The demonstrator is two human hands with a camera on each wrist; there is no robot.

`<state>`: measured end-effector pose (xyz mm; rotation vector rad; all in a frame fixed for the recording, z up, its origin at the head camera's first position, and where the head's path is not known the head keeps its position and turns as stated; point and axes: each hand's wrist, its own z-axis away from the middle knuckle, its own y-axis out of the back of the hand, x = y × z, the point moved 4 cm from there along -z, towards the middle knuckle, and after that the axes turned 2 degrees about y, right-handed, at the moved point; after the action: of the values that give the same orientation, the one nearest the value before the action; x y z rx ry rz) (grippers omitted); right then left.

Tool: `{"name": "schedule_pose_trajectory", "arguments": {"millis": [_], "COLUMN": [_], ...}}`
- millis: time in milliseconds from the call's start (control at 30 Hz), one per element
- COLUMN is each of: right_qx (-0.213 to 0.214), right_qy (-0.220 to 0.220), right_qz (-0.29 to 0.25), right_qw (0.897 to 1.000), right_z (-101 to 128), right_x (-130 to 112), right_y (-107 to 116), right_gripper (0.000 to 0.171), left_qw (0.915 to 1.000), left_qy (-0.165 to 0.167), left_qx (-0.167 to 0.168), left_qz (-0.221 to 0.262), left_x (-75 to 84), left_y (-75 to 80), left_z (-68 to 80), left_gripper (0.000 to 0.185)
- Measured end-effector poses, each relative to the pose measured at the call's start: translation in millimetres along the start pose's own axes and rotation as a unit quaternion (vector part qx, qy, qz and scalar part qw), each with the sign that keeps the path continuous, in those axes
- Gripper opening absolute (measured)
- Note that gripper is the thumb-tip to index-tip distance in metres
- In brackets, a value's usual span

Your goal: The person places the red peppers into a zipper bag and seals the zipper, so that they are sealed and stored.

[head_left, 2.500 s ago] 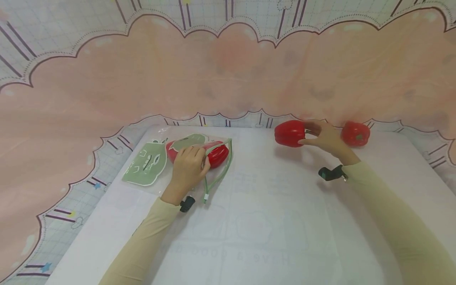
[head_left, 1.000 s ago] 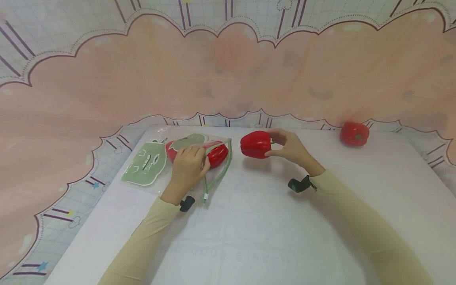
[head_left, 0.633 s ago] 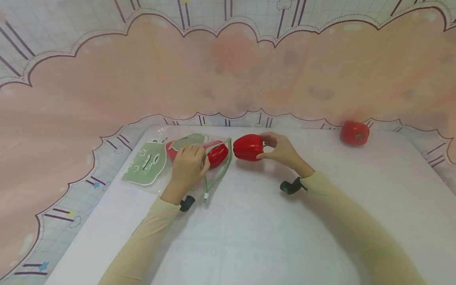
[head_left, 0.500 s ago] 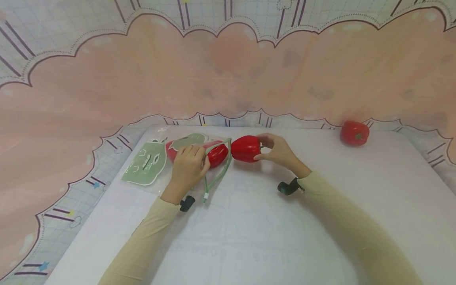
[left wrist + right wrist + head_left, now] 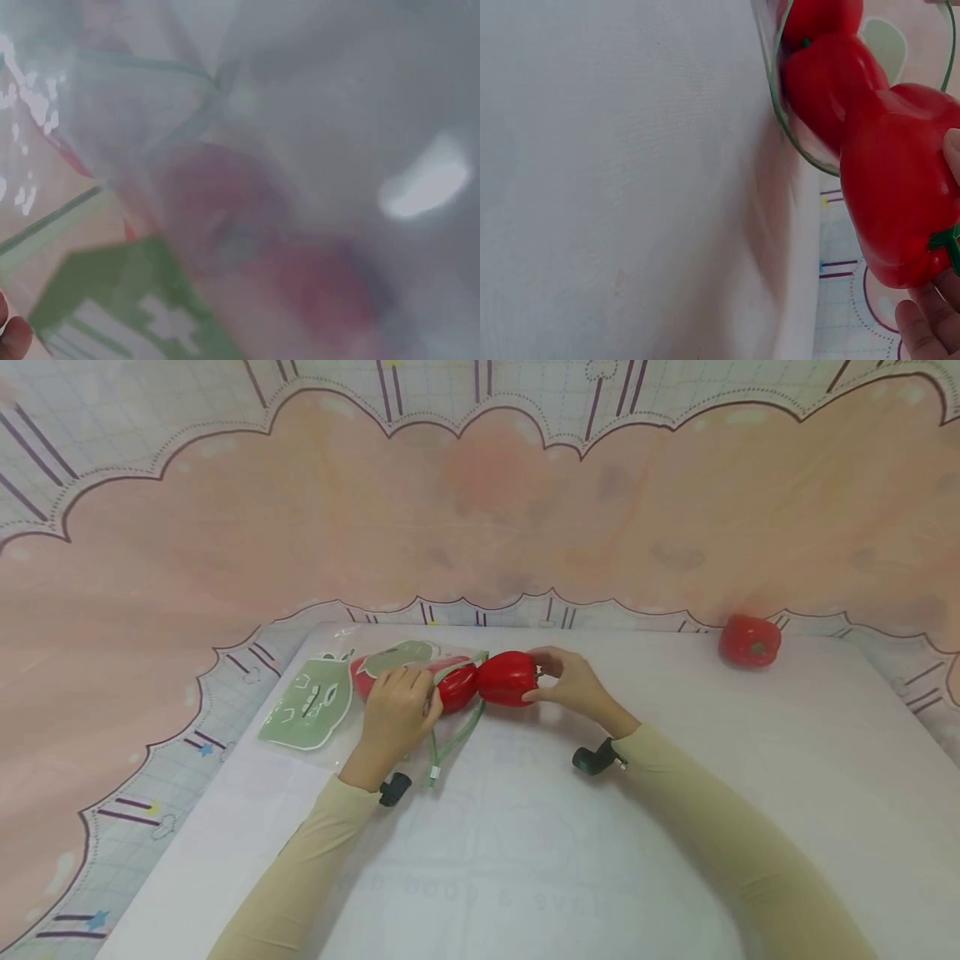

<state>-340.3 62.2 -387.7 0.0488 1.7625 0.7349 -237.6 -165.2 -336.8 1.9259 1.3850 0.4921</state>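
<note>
Entering bag mouth (image 5: 471, 693) — pepper (image 5: 507, 678), right grip (image 5: 568, 681).

Left wrist view is blurred: only a red shape behind the clear bag (image 5: 247, 247) shows. In the right wrist view, the held red pepper (image 5: 900, 202) is cut off at the right edge, the fingers (image 5: 922, 330) mostly out of frame.

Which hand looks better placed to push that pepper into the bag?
The right hand, probably: it already grips the pepper at the bag's mouth, while the left hand holds the bag open.
</note>
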Motion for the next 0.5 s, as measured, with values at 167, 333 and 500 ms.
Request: {"name": "schedule_pose_trajectory", "arguments": {"millis": [167,333,500], "right_qx": [-0.003,-0.006,-0.008], "right_qy": [-0.002,0.011,0.017], "right_qz": [0.003,0.002,0.002], "right_qw": [1.0,1.0,1.0], "right_z": [-0.9,-1.4,-1.7], "right_x": [0.5,-1.7,-5.4], "right_y": [-3.6,-7.2,-12.3], "right_gripper": [0.065,0.065,0.064], "left_qw": [1.0,0.9998,0.9995], "left_qy": [-0.004,-0.01,-0.016], "left_qx": [0.004,0.015,0.025], "left_qz": [-0.003,-0.005,0.0], "left_x": [0.2,0.8,0.7], "left_y": [-0.5,0.2,0.3], "left_z": [-0.1,-0.7,-1.0], "left_gripper": [0.011,0.011,0.01]}}
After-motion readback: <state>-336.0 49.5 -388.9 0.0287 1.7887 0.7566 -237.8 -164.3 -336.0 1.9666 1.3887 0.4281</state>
